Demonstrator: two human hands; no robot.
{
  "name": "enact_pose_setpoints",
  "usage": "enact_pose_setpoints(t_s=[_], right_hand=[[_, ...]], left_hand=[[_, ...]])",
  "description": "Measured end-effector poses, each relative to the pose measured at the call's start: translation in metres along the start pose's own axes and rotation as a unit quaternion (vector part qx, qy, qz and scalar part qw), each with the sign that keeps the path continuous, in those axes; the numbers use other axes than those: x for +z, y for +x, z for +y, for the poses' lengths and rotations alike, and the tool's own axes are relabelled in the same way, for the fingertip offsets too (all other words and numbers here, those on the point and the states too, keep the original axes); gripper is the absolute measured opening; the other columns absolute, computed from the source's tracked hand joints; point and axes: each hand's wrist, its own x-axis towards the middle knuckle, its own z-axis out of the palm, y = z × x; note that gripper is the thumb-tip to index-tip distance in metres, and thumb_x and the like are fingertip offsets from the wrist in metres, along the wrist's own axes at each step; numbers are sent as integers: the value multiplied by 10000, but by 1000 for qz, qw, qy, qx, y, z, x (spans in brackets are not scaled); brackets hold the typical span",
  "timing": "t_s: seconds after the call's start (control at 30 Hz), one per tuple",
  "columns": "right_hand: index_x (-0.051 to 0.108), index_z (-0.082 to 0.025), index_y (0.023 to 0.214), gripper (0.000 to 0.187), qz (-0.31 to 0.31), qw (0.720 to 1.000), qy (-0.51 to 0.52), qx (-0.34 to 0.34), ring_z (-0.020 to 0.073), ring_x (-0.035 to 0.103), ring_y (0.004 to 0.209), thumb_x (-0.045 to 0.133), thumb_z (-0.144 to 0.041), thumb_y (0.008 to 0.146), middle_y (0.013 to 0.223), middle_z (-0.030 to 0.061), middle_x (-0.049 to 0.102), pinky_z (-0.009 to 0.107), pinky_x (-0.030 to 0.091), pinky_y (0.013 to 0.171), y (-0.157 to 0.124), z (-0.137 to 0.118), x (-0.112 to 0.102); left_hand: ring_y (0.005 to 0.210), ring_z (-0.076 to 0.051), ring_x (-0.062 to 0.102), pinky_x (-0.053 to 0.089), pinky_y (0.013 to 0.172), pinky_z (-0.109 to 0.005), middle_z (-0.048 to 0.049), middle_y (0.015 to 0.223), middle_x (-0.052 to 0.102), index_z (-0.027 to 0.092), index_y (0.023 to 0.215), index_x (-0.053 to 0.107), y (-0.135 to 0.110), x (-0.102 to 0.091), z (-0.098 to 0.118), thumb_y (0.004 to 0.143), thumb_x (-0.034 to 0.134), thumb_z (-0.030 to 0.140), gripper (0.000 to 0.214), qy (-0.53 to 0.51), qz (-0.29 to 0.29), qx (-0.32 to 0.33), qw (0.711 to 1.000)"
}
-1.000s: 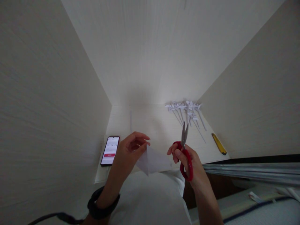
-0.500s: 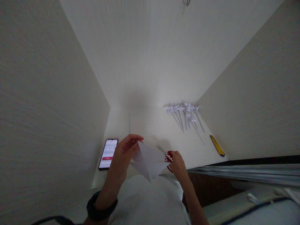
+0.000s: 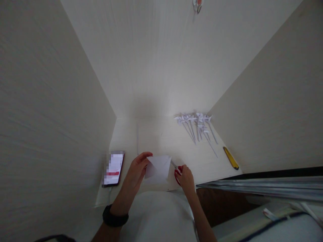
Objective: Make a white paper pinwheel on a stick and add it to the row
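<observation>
My left hand [image 3: 137, 171] pinches a folded white paper [image 3: 158, 168] by its left edge and holds it above the near edge of the white desk [image 3: 161, 137]. My right hand [image 3: 186, 179] grips red-handled scissors [image 3: 177, 170], whose blades point left into the paper's right side. The blade tips are hidden behind the paper. A black band sits on my left wrist.
A phone [image 3: 114, 168] with a lit screen lies at the desk's left edge. Several white paper pinwheels on sticks [image 3: 196, 124] lie at the back right. A yellow utility knife [image 3: 230, 158] rests near the right wall. Walls close in the desk on three sides.
The scissors swung down from upright to point left at the paper. Both hands and the paper moved lower and closer together, and the paper turned flatter toward me.
</observation>
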Motion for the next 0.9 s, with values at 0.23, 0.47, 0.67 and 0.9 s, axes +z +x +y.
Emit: enact_pose_setpoints(t_s=[0.23,0.47,0.67,0.9], right_hand=[[625,-140,986,205,33,999,3,-4,184,641,900,601,-329,911,955,39,657,384,532,808,0,7,9],[622,-140,1017,220,69,998,4,-10,188,637,913,590,-334,918,997,48,653,396,531,817,2,12,17],[618,-142,1041,234,88,996,4,-13,195,633,933,588,-340,918,1032,54,648,408,525,833,4,14,24],[620,-142,1038,231,93,996,6,-4,201,631,954,595,-335,914,1041,56,648,419,521,851,5,15,28]], left_hand=[[571,-99,608,429,544,-187,7,657,691,152,776,701,2,-3,-1,531,781,218,267,-5,2,-11,1000],[577,-99,612,445,555,-190,5,671,691,166,756,705,3,-3,-4,548,773,204,223,2,-4,-5,1000],[579,-106,610,442,547,-199,-2,683,683,163,777,703,4,-4,-5,576,768,224,220,13,-11,6,1000],[591,-113,618,445,555,-201,-8,701,691,167,797,704,6,-7,-6,589,772,244,231,22,-13,10,1000]])
